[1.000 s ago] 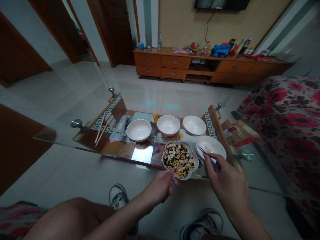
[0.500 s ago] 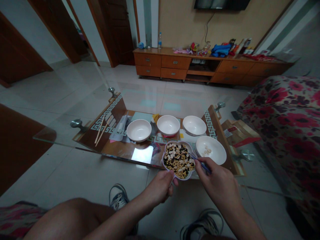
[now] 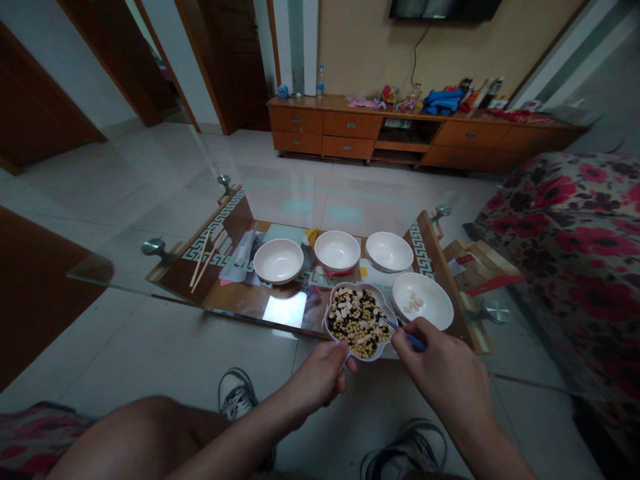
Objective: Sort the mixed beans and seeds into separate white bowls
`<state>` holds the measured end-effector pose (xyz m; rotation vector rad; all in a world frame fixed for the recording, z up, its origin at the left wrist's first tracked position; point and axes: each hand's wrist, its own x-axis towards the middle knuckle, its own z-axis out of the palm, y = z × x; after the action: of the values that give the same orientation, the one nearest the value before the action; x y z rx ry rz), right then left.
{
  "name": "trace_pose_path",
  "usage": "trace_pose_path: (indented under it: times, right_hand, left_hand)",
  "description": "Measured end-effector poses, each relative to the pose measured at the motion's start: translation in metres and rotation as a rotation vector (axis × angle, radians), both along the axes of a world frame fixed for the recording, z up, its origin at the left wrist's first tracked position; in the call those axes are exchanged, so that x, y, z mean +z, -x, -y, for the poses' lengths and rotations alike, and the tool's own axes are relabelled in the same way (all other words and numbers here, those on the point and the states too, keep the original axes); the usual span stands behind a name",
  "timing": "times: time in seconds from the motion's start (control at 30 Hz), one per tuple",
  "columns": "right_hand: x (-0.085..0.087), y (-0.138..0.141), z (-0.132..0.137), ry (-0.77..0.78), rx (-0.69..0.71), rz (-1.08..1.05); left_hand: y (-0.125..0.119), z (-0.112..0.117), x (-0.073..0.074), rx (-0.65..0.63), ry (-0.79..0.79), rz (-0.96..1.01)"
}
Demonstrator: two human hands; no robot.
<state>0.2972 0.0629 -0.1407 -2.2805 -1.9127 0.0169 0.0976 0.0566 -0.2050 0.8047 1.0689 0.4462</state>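
From where I'm standing, the scalloped dish (image 3: 374, 289) sits just beyond the left hand (image 3: 325, 373) and to the left of the right hand (image 3: 440, 367). The left hand grips its near edge, thumb on top, a sound place to hold; it looks light and stiff, likely plastic, and a tilt could spill its loose beans (image 3: 357, 330). The right hand pinches a slim blue tool (image 3: 416, 342), its tip over the dish. Those pale pieces (image 3: 414, 301), in the white bowl (image 3: 439, 308) just beyond that hand, look smooth, brittle and best nipped across their sides.
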Motion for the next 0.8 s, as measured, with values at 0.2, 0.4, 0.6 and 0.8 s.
trace_pose_path:
  times: [0.2,0.4,0.6,0.8]
  right_hand:
    - [0.0002,-0.0009,-0.0002,0.056,-0.005,-0.003]
    - [-0.0004,-0.0006,-0.0009,0.092,-0.012,-0.033]
    - [-0.0007,-0.0005,-0.0015,0.092,0.003,-0.078]
    - [-0.0034,-0.0018,0.0004,0.033,0.028,-0.109]
  left_hand:
    - [0.0005,0.0008,0.0055,0.006,-0.006,0.005]
    - [0.0004,-0.0002,0.0038,0.007,-0.011,0.01]
    - [0.0003,0.0008,0.0,0.002,-0.001,0.013]
    - [-0.0004,0.0,0.0059,-0.002,0.014,-0.001]
